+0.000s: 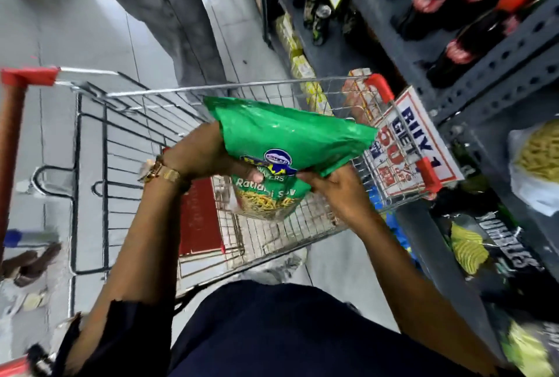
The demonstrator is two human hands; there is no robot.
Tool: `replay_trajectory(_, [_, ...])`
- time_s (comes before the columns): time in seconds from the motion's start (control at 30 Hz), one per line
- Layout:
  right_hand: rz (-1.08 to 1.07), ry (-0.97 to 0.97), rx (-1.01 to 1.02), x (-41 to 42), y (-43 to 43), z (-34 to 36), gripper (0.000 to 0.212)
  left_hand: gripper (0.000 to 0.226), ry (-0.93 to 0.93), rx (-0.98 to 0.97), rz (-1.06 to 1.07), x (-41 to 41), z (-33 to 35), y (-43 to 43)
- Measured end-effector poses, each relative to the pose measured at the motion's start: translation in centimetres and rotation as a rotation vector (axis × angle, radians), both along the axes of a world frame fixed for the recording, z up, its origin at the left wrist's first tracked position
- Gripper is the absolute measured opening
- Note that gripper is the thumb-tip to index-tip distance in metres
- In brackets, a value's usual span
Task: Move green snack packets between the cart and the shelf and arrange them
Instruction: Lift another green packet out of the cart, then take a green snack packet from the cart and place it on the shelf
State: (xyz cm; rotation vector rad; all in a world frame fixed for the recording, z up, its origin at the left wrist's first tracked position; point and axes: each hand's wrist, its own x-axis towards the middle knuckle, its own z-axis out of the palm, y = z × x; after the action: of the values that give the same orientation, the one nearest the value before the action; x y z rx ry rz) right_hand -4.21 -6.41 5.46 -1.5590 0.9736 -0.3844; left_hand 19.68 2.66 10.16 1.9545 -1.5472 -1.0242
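I hold a green snack packet (281, 146) over the wire shopping cart (157, 92). The packet bears a blue logo and a picture of yellow sev. My left hand (208, 152), with a gold watch at the wrist, grips its left edge, thumb on the front. My right hand (335, 189) holds its lower right corner from beneath. The packet lies tilted, its top end pointing away from me. The cart basket under it shows a red flap (199, 219) and bare wire floor. The grey metal shelf (472, 95) runs along the right.
Dark soda bottles (472, 22) stand on the upper shelf. Black chip bags (490, 249) and a clear bag of yellow snacks (535, 162) fill lower shelves. A "BUY 1 GET" sign (420, 143) hangs by the cart's right side. Yellow boxes (299, 62) line the floor. Another person's foot (30, 261) is at left.
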Motion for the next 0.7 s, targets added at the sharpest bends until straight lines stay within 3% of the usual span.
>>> replay_trajectory(0.07, [-0.092,0.004,-0.076,-1.6,-0.4,1.9,0.058,0.081,-0.001,-0.066,-0.02,-1.7,2.6,-1.3])
replay_trajectory(0.33, [-0.457,-0.079,-0.297,-12.4,0.6,10.2,0.042,0.074,0.02,-0.291,-0.297,-12.5,9.8,-6.1])
replay_trajectory(0.43, [-0.6,-0.015,-0.345,-17.7,2.3,11.9,0.091,0.073,0.027,-0.317,-0.465,-18.0,11.7,-7.1])
replay_trajectory(0.47, [-0.653,-0.008,-0.351,-19.9,3.2,12.3,0.098,0.072,0.031,-0.312,-0.522,-20.0,12.1,-7.4])
replay_trajectory(0.53, [-0.743,-0.012,-0.326,-23.7,5.5,13.0,0.094,0.07,0.081,-0.283,-0.635,-23.9,12.6,-7.8])
replay_trajectory(0.63, [-0.915,-0.01,-0.329,-29.1,9.5,13.3,0.056,0.07,0.079,-0.275,-0.813,-30.5,12.5,-8.1])
replay_trajectory(0.7, [-1.054,-0.001,-0.354,-32.5,12.2,13.4,0.061,0.07,0.04,-0.296,-0.901,-35.3,12.3,-8.1])
